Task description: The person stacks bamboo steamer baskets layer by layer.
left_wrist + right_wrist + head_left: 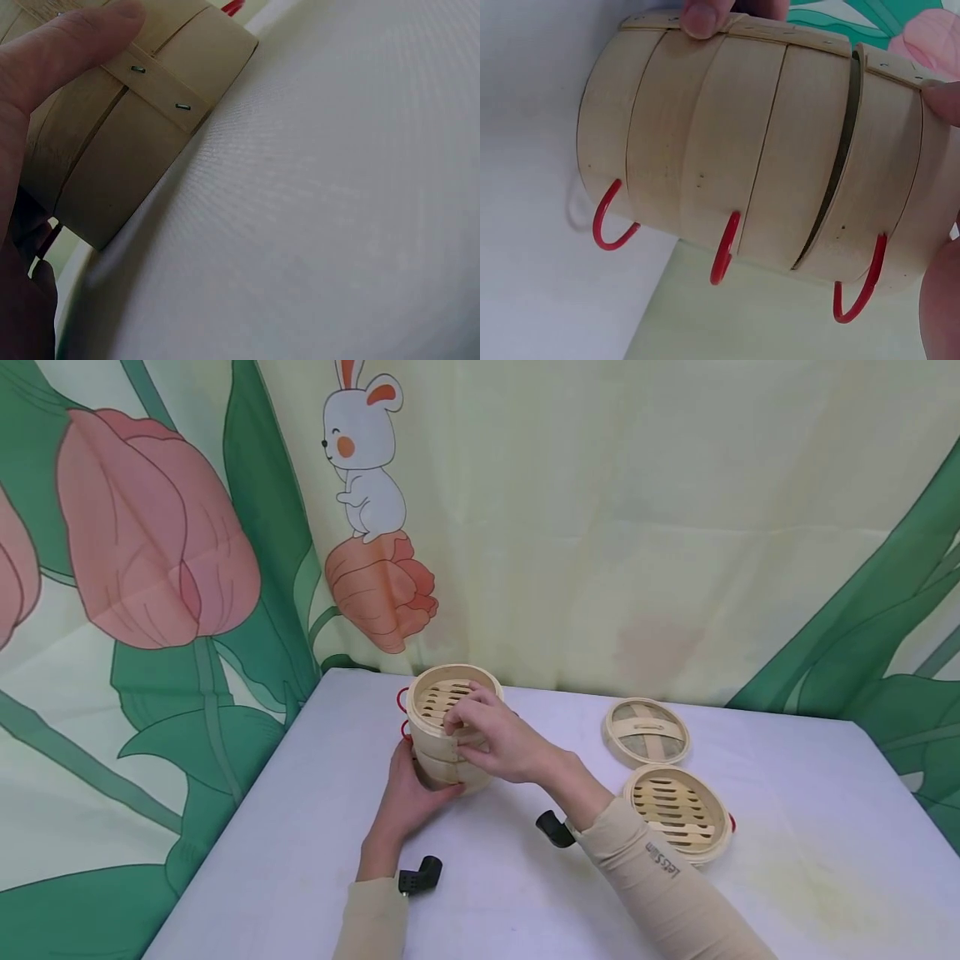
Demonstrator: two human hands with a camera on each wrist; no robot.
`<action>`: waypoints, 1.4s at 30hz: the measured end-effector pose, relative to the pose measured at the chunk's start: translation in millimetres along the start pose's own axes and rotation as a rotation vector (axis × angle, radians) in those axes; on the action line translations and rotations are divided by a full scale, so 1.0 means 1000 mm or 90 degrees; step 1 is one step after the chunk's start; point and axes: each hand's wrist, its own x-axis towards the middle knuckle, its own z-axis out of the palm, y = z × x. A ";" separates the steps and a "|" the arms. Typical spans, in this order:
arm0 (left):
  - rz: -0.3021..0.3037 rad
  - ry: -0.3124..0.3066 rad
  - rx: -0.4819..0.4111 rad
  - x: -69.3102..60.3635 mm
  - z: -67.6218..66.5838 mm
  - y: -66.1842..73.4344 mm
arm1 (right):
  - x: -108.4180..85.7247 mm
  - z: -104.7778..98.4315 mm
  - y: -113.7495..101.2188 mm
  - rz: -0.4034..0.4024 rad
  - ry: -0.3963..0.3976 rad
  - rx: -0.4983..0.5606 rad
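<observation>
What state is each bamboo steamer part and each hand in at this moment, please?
Round pale bamboo top tier: uncovered, dark gap beneath, not fully seated.
Two round pale bamboo lower tiers: stacked on the white table.
Round woven bamboo lid: off, lying handle up.
Separate round bamboo tier: uncovered, partly behind the beige right sleeve.
Left hand: gripping the lower tiers.
Right hand: pinching the top tier.

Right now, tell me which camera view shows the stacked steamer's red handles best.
The right wrist view: three red handles stand out close and uncovered along the side of the stacked steamer. The head view shows two small red loops at its left edge; the left wrist view catches only slivers of red.
</observation>
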 end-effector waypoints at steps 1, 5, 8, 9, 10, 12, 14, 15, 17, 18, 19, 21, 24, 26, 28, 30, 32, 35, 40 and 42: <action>0.002 0.000 -0.003 0.000 0.000 0.000 | 0.000 0.001 0.000 0.000 -0.002 -0.001; 0.002 0.001 -0.004 -0.001 0.001 0.000 | 0.000 0.003 0.001 0.007 -0.008 -0.006; 0.007 0.003 0.001 -0.001 0.001 0.000 | 0.001 0.004 0.001 0.006 -0.009 -0.018; 0.010 0.004 0.003 -0.001 0.001 0.000 | 0.001 0.005 0.001 0.005 -0.009 -0.027; 0.012 0.004 0.005 -0.001 0.001 0.000 | 0.001 0.005 0.001 0.003 -0.008 -0.035; 0.017 0.006 0.009 -0.001 0.001 0.000 | 0.002 0.005 0.001 0.004 -0.007 -0.057; 0.014 0.006 0.014 0.000 0.001 0.000 | 0.001 0.004 0.001 0.008 -0.003 -0.079; 0.012 0.005 0.017 0.000 0.001 -0.001 | 0.001 0.003 0.001 0.011 0.000 -0.089; 0.008 0.003 0.020 0.000 0.001 -0.001 | 0.000 0.001 0.001 0.018 0.006 -0.105; 0.006 0.002 0.022 0.000 0.001 -0.001 | -0.001 0.001 0.001 0.023 0.009 -0.109; 0.002 0.002 0.023 0.000 0.001 -0.001 | -0.001 0.000 0.000 0.026 0.010 -0.112; -0.001 0.001 0.022 0.000 0.001 -0.001 | -0.001 -0.001 0.000 0.036 0.009 -0.116; -0.002 0.000 0.024 0.001 0.000 0.000 | -0.002 -0.003 -0.002 0.052 0.007 -0.123; -0.003 -0.002 0.027 0.001 0.000 0.000 | -0.002 -0.004 -0.003 0.060 0.010 -0.133; -0.001 0.000 0.029 0.001 0.000 0.000 | -0.003 -0.003 -0.003 0.065 0.016 -0.139; 0.002 0.001 0.029 0.001 0.000 0.000 | -0.004 -0.001 -0.003 0.068 0.023 -0.140; 0.001 0.002 0.027 0.001 -0.001 0.000 | -0.005 0.002 -0.002 0.066 0.031 -0.138; 0.000 -0.003 0.021 0.001 0.000 0.000 | -0.006 0.006 0.000 0.062 0.040 -0.136; 0.002 -0.003 0.013 0.000 0.000 0.001 | -0.005 0.007 0.001 0.061 0.044 -0.135; 0.005 -0.001 0.012 0.000 0.001 0.001 | -0.006 0.007 0.000 0.071 0.044 -0.146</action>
